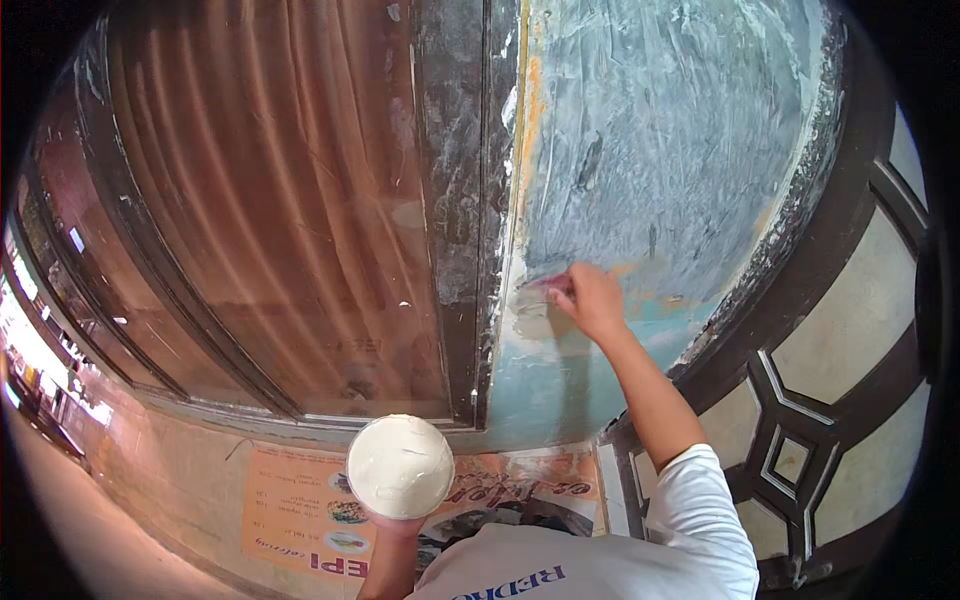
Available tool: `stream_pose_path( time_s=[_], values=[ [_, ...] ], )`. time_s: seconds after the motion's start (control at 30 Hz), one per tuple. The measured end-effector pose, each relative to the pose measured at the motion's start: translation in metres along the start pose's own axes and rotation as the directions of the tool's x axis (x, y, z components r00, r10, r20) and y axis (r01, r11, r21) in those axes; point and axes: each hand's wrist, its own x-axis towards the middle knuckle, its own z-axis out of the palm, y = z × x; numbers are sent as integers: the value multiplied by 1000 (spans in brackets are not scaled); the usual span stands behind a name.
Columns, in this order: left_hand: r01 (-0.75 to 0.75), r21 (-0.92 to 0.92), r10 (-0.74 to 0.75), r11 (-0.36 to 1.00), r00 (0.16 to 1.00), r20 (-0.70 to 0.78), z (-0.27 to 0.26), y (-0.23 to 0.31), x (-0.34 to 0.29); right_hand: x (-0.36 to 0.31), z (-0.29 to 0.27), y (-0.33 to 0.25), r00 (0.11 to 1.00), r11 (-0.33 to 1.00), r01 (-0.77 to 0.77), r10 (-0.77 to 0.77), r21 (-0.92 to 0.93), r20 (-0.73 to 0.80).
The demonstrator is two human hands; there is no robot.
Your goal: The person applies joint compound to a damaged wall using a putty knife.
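The reddish spreading tool [545, 284], blurred, is pinched in my right hand [593, 300] against the lower left part of the blue-grey wall panel [650, 150], at a pale smeared patch [540, 318] beside the dark window frame [463, 200]. I judge the step in hand to be spreading paste; the stroke seems to call for even pressure and a flat edge. Well apart from it, my left hand [400, 522] holds a round tub [400, 467] of cream paste from below, its fingers mostly hidden. Farther out, an orange banner [280, 510] carries upside-down print and food pictures, and dark-blue lettering crosses my white shirt [620, 570]; I see no label on the tub.
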Motion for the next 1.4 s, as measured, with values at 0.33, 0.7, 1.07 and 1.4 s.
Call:
stream_pose_path(
  time_s=[0.33,0.7,1.07,1.4],
  values=[
    [53,-151,-40,987,995,92,16,-12,7,-51,-10,-29,911,814,-272,389,513,-134],
    [61,115,-75,991,990,119,27,-25,38,-64,-16,-62,920,507,-310,-52,804,388],
    [-93,226,20,970,951,307,6,-32,40,-38,-45,-129,769,752,-118,-344,649,538],
    [146,-79,-132,986,979,153,18,-30,30,-58,-31,-136,839,755,-124,-267,644,475]
  ],
)
